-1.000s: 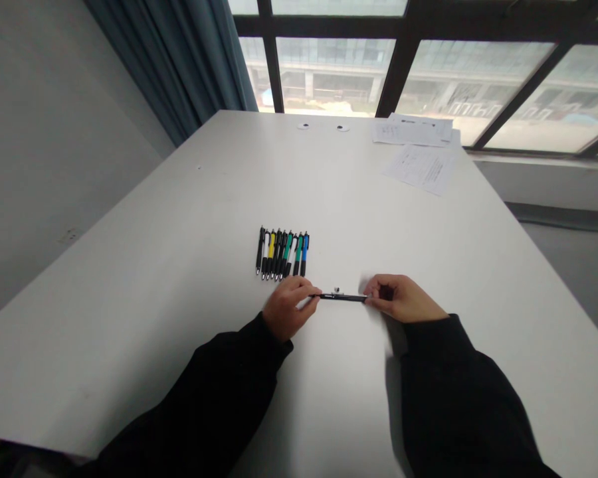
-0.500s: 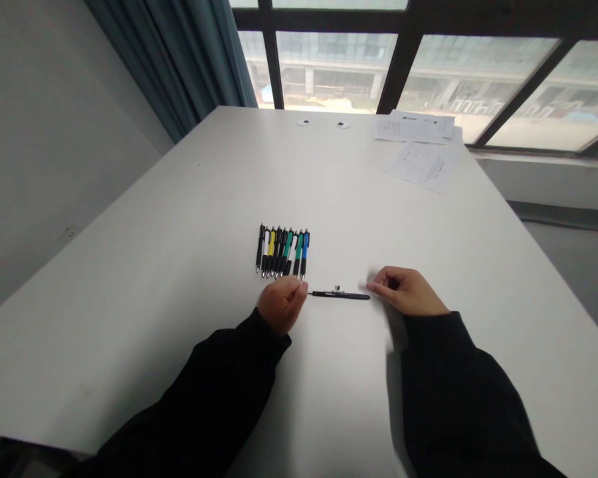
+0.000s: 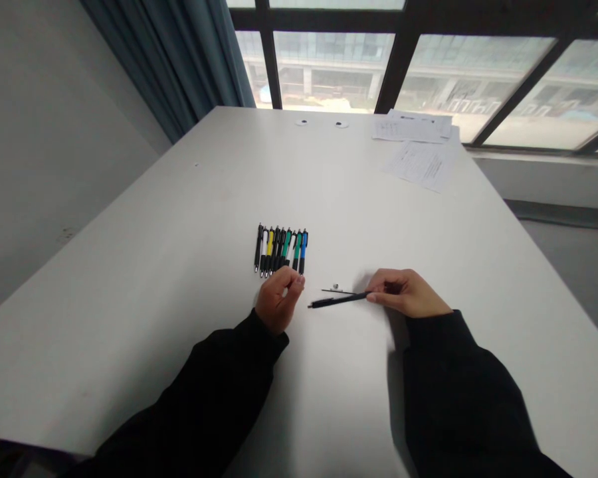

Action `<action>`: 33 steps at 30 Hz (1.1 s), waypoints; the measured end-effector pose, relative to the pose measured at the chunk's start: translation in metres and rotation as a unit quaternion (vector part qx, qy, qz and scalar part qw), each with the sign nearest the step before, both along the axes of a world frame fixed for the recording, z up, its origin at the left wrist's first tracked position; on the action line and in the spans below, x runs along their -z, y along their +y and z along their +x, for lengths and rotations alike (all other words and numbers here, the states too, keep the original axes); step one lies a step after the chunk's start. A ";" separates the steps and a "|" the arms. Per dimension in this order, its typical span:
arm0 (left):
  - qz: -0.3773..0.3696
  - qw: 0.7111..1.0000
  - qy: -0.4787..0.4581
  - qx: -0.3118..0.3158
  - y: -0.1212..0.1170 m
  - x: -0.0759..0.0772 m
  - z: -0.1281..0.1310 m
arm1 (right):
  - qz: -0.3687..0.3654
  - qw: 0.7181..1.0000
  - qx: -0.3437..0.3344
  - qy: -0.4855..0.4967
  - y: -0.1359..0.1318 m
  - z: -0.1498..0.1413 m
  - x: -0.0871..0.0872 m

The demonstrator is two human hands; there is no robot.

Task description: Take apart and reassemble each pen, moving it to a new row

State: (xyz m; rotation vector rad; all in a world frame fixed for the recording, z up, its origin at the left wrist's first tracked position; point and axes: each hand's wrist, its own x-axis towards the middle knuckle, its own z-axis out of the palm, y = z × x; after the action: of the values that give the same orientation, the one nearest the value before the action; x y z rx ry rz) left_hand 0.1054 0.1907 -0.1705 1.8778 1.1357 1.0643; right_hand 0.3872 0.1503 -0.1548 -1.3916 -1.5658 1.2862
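Head view: right hand (image 3: 405,292) pinches black pen (image 3: 336,301); thin rod (image 3: 329,290), silver piece (image 3: 335,286) loose on far side, unfitted; left hand (image 3: 278,302) curled, cannot tell contents

In mid-frame, the row of pens (image 3: 286,244) looks like smooth plastic with shiny metal tips; the pen (image 3: 336,301) below looks plastic too. The curtain (image 3: 169,60), upper left, and sleeves (image 3: 214,378), bottom, are matt cloth; the tabletop (image 3: 179,232) is smooth.
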 end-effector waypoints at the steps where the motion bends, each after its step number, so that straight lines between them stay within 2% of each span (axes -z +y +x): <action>1: -0.031 0.999 -0.028 0.024 -0.001 0.000 0.001 | -0.009 0.999 -0.001 0.036 -0.001 -0.001 -0.002; 3: -0.107 0.988 -0.074 0.086 -0.003 -0.002 0.004 | -0.019 0.996 -0.004 0.091 -0.001 -0.004 -0.005; 5: -0.192 0.964 -0.099 0.153 -0.008 -0.004 0.010 | -0.018 0.991 -0.006 0.131 -0.002 -0.006 -0.005; 7: -0.276 0.931 -0.111 0.212 -0.015 -0.007 0.018 | -0.010 0.986 -0.010 0.167 -0.002 -0.009 -0.003; 10: -0.356 0.881 -0.103 0.293 -0.025 -0.009 0.032 | 0.000 0.976 -0.015 0.218 -0.001 -0.012 0.004; 15: -0.460 0.809 -0.186 0.317 -0.034 -0.003 0.051 | -0.010 0.966 -0.014 0.258 0.001 -0.022 0.009; 18: -0.508 0.760 -0.234 0.331 -0.034 0.001 0.054 | -0.034 0.967 -0.036 0.249 0.001 -0.028 0.008; 20: -0.533 0.738 -0.249 0.331 -0.032 0.000 0.051 | -0.051 0.971 -0.053 0.229 0.001 -0.030 0.007; 22: -0.556 0.723 -0.254 0.322 -0.031 -0.002 0.048 | -0.059 0.974 -0.054 0.210 0.001 -0.030 0.006; 24: -0.573 0.714 -0.254 0.310 -0.031 -0.003 0.045 | -0.037 0.983 -0.023 0.176 0.003 -0.029 0.006; 26: -0.583 0.711 -0.251 0.302 -0.031 -0.004 0.043 | 0.017 0.994 0.021 0.109 0.005 -0.027 0.006; 28: -0.587 0.712 -0.245 0.298 -0.032 -0.004 0.044 | 0.073 0.997 0.034 0.005 0.006 -0.026 0.008; 31: -0.586 0.717 -0.237 0.292 -0.033 -0.004 0.045 | 0.117 0.985 -0.020 -0.124 0.007 -0.028 0.008; 33: -0.584 0.720 -0.234 0.292 -0.033 -0.004 0.046 | 0.133 0.977 -0.059 -0.157 0.006 -0.031 0.007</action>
State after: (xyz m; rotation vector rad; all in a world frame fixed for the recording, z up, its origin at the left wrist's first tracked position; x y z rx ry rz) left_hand 0.1514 0.1574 -0.1666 0.7293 0.5447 0.2240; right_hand 0.3564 0.1568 -0.1619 -1.3932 -1.9782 0.9088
